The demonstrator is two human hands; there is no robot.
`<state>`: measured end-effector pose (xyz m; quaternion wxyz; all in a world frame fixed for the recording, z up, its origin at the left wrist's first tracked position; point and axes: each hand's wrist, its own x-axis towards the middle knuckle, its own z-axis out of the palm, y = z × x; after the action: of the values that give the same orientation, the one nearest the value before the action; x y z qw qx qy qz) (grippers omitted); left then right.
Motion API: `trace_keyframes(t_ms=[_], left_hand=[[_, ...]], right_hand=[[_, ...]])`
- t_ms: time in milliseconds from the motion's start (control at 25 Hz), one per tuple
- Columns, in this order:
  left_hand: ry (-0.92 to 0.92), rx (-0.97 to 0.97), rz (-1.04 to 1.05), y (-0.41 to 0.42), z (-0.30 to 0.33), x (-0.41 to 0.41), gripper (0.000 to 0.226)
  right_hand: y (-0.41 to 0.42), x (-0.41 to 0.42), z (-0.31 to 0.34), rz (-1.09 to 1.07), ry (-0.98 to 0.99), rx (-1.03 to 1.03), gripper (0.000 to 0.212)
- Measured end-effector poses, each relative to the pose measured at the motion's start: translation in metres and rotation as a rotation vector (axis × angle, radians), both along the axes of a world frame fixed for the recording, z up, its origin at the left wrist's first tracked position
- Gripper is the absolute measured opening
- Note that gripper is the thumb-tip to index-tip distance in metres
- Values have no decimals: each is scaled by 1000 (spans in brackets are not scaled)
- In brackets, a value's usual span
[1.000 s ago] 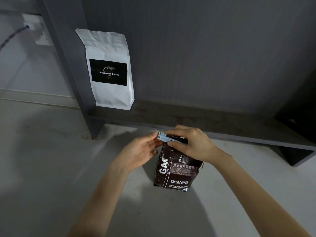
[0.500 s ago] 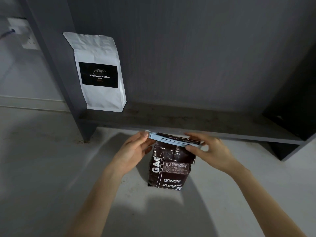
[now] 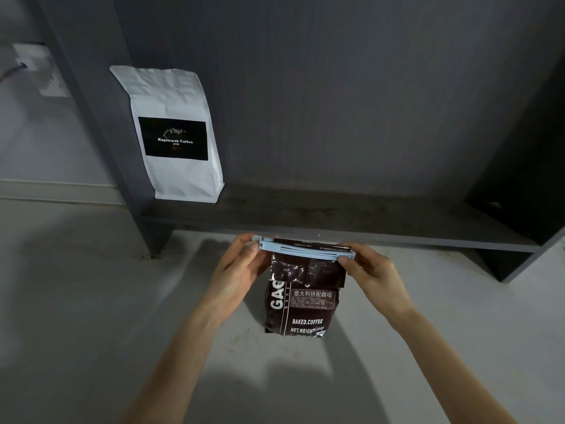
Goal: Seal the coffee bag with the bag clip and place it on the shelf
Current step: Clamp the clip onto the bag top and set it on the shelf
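Both hands pinch the pale blue plastic bag clip (image 3: 307, 250) across the dark brown foil coffee bag (image 3: 301, 301) standing on the grey surface (image 3: 91, 301): left hand (image 3: 237, 272) at one end, right hand (image 3: 371, 272) at the other. Squeeze evenly until it latches.

Both bare forearms reach forward from the bottom edge and converge toward the middle. The left hand (image 3: 237, 269) is turned palm inward, its fingers curled and its thumb and fingertips pinching the left end of the bag clip (image 3: 305, 250). The right hand (image 3: 371, 269) mirrors it, thumb and fingers pinching the clip's right end. The two wrists are level and well apart.
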<state>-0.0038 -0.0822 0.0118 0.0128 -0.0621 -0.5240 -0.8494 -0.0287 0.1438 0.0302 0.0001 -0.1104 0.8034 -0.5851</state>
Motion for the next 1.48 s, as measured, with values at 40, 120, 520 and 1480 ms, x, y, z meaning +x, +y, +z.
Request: trace_keyframes(t_ms=[40,120,520,1480], left_hand=[[-16,-58,-28,1,-1,2,25],[-42,-259,-56,5,-6,4,37],[0,-678,56,26,-4,-5,11],[26,-458,268,-6,82,-45,11]], right_hand=[[1,0,0,-5,2,3,18],[2,-2,0,-20,-13,26,17],[-2,1,1,-41,9,34,16],[-41,-63,78,33,19,-278,5]])
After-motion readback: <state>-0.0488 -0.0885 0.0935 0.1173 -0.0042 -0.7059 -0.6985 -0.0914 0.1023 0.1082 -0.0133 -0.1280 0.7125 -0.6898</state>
